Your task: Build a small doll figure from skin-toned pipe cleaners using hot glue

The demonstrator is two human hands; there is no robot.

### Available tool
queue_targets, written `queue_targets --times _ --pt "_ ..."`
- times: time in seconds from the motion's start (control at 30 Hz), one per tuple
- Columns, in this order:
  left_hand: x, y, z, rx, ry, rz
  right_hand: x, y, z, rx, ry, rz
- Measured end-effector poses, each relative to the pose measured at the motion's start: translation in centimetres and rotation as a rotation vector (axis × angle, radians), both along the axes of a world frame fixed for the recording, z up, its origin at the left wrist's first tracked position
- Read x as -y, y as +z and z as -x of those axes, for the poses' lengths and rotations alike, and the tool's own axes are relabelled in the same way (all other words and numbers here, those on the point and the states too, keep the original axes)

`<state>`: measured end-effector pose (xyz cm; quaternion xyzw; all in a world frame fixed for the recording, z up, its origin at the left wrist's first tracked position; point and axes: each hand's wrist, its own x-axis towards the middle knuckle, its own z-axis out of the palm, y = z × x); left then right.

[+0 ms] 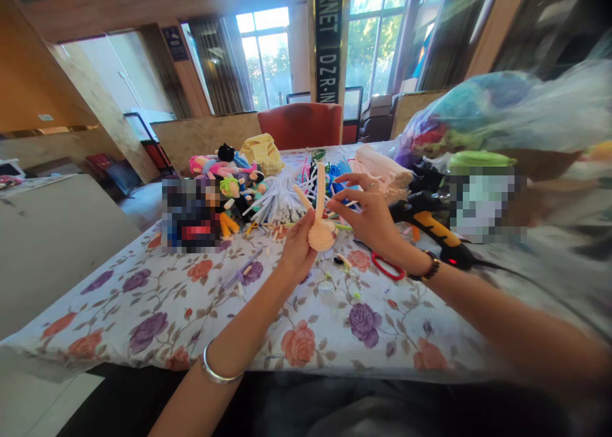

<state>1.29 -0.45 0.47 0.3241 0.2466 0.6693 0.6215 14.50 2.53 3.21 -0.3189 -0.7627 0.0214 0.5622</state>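
Note:
A peach pipe-cleaner piece (322, 236), with a round coiled body and long stems standing up from it, is held over the table. My left hand (300, 249) grips its coil from the left, thumb against the side. On the other side, my right hand (366, 214) is raised beside the tallest stem, fingers apart and fingertips close to it; whether they touch it I cannot tell. Below my right hand lie red-handled scissors (388, 268). A black and yellow glue gun (430, 226), its red light on, rests right of that hand.
Behind my hands spreads a bundle of white pipe cleaners (280, 198). Colourful pipe-cleaner dolls (229, 169) are heaped at the left. Large plastic bags (482, 108) and a green-lidded container (482, 159) stand right. The glue gun's cord (530, 281) trails right across the floral tablecloth (215, 316).

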Motion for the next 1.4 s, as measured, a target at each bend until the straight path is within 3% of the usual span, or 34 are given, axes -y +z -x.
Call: queue_targets --times 0.13,0.33,0.5,0.63,0.9,1.13,1.4 --pt "-0.2 -0.3 0.1 0.001 0.005 0.007 0.4 0.4 -0.1 0.092 -0.022 -0.045" --pt "-0.1 -0.2 0.1 0.009 0.01 0.012 0.6 0.9 -0.3 0.299 0.1 -0.033" --pt "0.0 -0.3 0.1 0.002 -0.013 0.009 0.2 0.8 -0.4 0.246 0.137 -0.091" --pt "0.0 -0.3 0.1 -0.025 -0.018 0.01 0.0 0.8 -0.5 0.205 0.121 -0.106" --pt "0.0 -0.4 0.0 -0.077 -0.001 0.0 0.1 1.1 -0.8 0.331 0.071 -0.143" --pt "0.0 -0.4 -0.1 -0.111 0.127 0.027 0.3 1.7 -1.0 0.388 -0.001 -0.208" --pt "0.2 -0.3 -0.2 -0.155 0.132 -0.032 0.6 1.9 -1.0 0.456 0.081 0.032"
